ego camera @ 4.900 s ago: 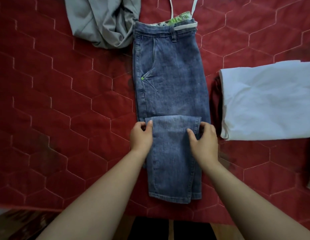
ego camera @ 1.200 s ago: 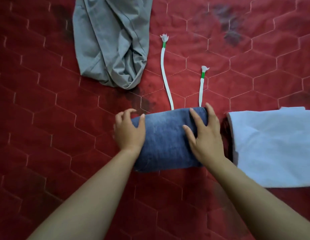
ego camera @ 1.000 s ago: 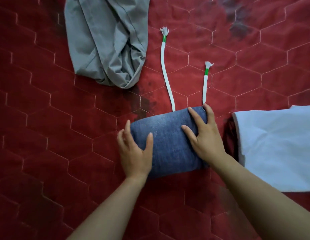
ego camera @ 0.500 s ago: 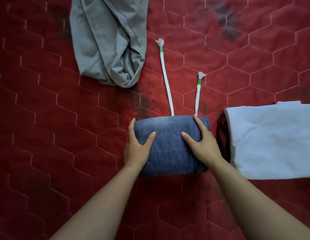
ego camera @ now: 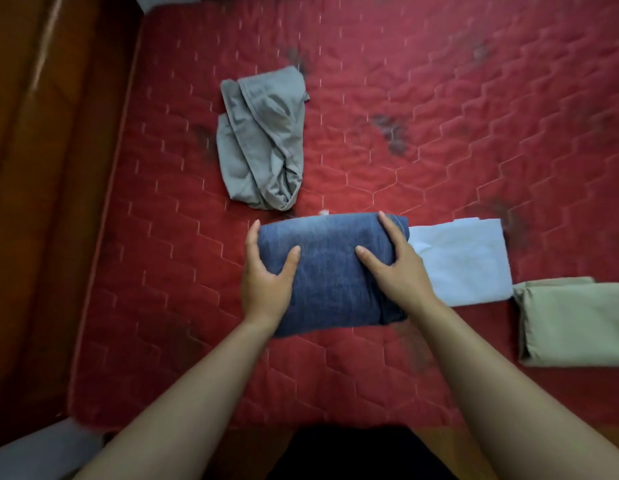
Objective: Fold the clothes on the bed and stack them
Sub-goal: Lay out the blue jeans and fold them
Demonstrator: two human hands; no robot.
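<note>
The folded blue jeans form a thick bundle, held up off the red quilted bed. My left hand grips the bundle's left end, thumb on top and fingers curled round the side. My right hand grips its right end the same way. The bundle partly covers the left edge of a folded white garment lying on the bed. A crumpled grey garment lies unfolded farther back. The jeans' white drawstrings are hidden except for a small tip at the bundle's far edge.
A folded beige garment lies at the right edge of the bed. A brown wooden bed frame runs along the left. Something pale sits on the floor at the lower left.
The jeans went from half folded to a compact bundle. Since half a second ago both hands have lifted the bundle off the bed and shifted it right, over the white garment's edge. The view has pulled back.
</note>
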